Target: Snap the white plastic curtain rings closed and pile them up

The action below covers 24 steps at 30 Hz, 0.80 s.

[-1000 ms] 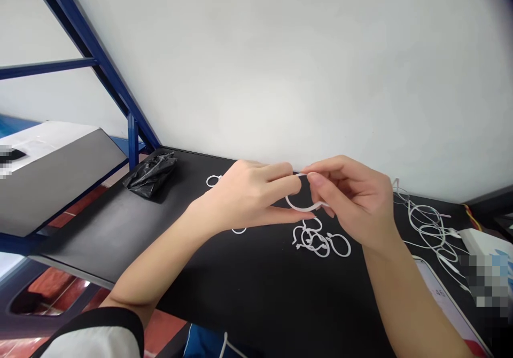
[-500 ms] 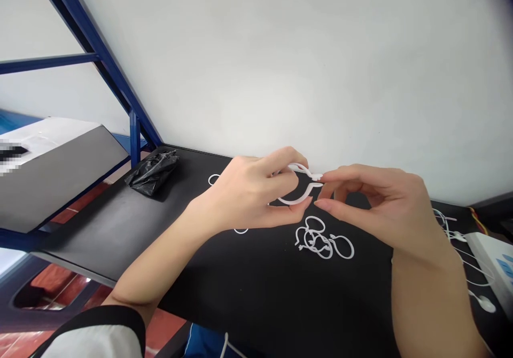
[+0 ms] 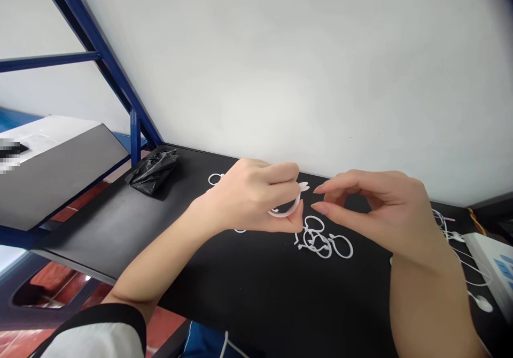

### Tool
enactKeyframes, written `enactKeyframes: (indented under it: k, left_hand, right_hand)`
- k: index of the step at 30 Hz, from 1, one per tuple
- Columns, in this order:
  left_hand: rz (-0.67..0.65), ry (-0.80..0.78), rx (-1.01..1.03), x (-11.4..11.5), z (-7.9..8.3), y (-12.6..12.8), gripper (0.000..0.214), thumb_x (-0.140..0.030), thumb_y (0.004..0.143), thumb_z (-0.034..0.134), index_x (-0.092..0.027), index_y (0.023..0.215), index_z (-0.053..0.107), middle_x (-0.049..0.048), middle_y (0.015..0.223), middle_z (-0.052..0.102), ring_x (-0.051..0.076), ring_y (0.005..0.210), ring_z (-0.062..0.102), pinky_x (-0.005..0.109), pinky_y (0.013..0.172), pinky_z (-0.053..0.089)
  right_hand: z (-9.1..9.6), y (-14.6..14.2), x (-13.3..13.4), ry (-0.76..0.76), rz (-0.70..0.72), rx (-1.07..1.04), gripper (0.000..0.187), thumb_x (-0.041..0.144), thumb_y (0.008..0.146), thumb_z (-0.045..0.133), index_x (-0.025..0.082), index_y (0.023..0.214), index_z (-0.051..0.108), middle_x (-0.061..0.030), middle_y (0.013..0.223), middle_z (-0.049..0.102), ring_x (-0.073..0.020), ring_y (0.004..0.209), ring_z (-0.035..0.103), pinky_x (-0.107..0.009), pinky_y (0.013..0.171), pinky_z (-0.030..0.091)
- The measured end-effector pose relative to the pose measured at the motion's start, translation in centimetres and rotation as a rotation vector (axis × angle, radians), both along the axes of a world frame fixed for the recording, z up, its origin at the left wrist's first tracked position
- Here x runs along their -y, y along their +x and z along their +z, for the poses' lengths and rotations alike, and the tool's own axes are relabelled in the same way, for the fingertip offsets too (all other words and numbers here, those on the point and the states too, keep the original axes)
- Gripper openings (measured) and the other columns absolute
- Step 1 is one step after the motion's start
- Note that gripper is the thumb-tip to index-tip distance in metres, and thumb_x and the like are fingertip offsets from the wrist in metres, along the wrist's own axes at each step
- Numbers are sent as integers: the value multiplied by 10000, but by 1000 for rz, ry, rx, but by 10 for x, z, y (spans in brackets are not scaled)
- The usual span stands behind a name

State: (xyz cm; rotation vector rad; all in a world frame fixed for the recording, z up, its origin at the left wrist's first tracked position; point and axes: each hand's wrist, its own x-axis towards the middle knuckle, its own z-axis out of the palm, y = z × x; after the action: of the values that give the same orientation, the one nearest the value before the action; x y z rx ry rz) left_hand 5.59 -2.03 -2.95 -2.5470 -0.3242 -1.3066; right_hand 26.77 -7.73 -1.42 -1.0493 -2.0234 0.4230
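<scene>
My left hand point(image 3: 250, 197) is closed around a white plastic ring point(image 3: 289, 208), pinching it between thumb and fingers above the black table point(image 3: 224, 288). My right hand point(image 3: 372, 208) hovers just to the right of it, thumb and forefinger curled and slightly apart, with nothing in them. Just below both hands a small heap of white rings point(image 3: 323, 240) lies on the table. Two more white rings sit behind my left hand, one at the back point(image 3: 215, 178) and one partly hidden under it point(image 3: 239, 231).
A crumpled black plastic bag point(image 3: 153, 171) lies at the table's far left corner. White earphone cables point(image 3: 460, 240) and a white box point(image 3: 495, 262) sit at the right. A blue metal frame point(image 3: 116, 80) and a grey shelf point(image 3: 60, 171) stand to the left. A white wall is behind.
My right hand has let go of the ring and drawn slightly away. My left hand has lowered the ring and closed round it.
</scene>
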Motion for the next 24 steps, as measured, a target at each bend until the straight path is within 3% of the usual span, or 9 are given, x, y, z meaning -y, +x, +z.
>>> enactKeyframes:
  k: [6, 11, 14, 18, 24]
  left_hand:
    - [-61, -34, -13, 1, -3, 0, 273, -113, 738, 545, -170, 509, 409, -44, 575, 406, 74, 508, 170, 236, 414, 223]
    - [-74, -38, -14, 3, -3, 2, 273, -126, 736, 541, -176, 514, 390, -50, 583, 335, 81, 519, 155, 238, 423, 225]
    - [-86, -29, -4, 3, -3, 3, 254, -124, 724, 524, -185, 527, 376, -53, 587, 300, 85, 516, 156, 240, 423, 233]
    - [-95, -40, -18, 3, -2, 4, 220, -133, 723, 520, -192, 566, 377, -56, 605, 298, 83, 517, 179, 240, 427, 235]
    - [-116, -190, -36, 6, -1, 1, 201, -155, 737, 521, -200, 650, 346, -75, 600, 284, 71, 512, 189, 244, 426, 200]
  right_hand:
    - [1, -3, 0, 6, 3, 7, 141, 215, 791, 753, 267, 897, 677, 74, 671, 665, -69, 577, 616, -200, 554, 515]
    - [-1, -7, 3, 54, -7, -39, 341, 174, 822, 719, 297, 1131, 642, 59, 828, 689, -56, 569, 587, -222, 576, 525]
    - [-3, -12, 2, 138, 38, -37, 285, 132, 824, 709, 280, 1063, 661, 41, 937, 697, -49, 584, 590, -239, 614, 530]
    - [-6, -18, -1, 192, 54, -26, 188, 110, 810, 717, 244, 930, 664, 35, 881, 687, -66, 595, 606, -249, 588, 524]
    - [-9, -17, -2, 171, 78, -69, 228, 74, 782, 729, 254, 907, 668, 41, 839, 698, -102, 640, 645, -275, 599, 543]
